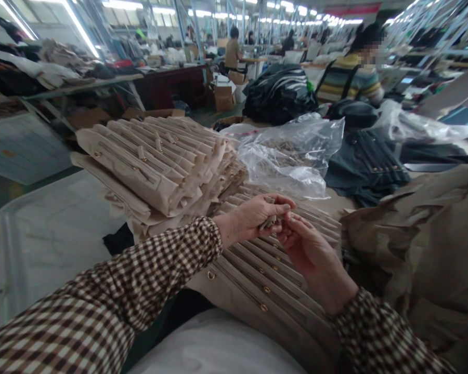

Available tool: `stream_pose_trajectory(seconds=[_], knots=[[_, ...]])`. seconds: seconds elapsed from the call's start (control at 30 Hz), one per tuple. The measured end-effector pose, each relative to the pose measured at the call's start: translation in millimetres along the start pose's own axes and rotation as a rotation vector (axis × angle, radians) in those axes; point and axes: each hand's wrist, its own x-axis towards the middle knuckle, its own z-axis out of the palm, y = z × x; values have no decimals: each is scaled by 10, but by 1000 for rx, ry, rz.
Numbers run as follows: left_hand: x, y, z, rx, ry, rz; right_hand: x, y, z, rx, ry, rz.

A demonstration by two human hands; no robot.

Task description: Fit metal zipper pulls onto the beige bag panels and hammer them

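My left hand (253,218) is curled nearly shut, pinching a small beige fabric tab (268,224) at about 12 o'clock; the tab is mostly hidden, so its exact shape is hard to tell. My right hand (315,254) is half closed, its fingertips meeting the same tab from below. Both hands are over a stack of beige pleated garment panels (265,280), with metal rings (211,275) along the seams. A second stack of beige panels (152,166) sits at 11 o'clock, resting against the first. Clear plastic bag (284,156) at 1 o'clock, tan pieces inside. Dark buttoned garment (364,166) at 2 o'clock, crumpled tan fabric (421,244) at 3. Co-worker in a striped top (351,78) farther off at 1 o'clock.
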Motion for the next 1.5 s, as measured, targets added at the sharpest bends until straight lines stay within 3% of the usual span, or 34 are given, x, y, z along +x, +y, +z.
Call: stream_pose_trajectory(seconds=[0.13,0.27,0.4,0.5,0.57,0.77,0.83,0.97,1.07,1.17,1.33,1.5], knots=[[-95,95,39,46,-40,-5,-96,-7,77,20,-12,-18],[-134,146,15,221,-11,67,-104,-226,-14,-152,10,-167],[-114,54,-26,569,80,121,-54,-357,-189,-727,10,-301],[-83,-51,-48,766,22,179,-61,-304,-239,-1245,-101,-352],[-57,-99,-75,858,-33,205,-83,-239,-234,-1405,-156,-344],[-17,-102,-190,1093,-134,172,-114,-144,-255,-1429,-128,-319],[-32,-97,-198,1114,-134,94,-128,-151,-283,-1487,-147,-353],[-71,-105,-159,878,-76,-153,-173,-159,-325,-1594,-97,-544],[-78,-95,-132,772,-65,-204,-189,-157,-328,-1617,-105,-621],[-66,-65,-125,812,-16,-214,-174,-166,-326,-1582,-77,-526],[9,9,-110,998,19,-110,-86,-239,-350,-1388,-23,-182],[133,101,-84,1195,-5,115,29,-344,-384,-1269,25,-123]])
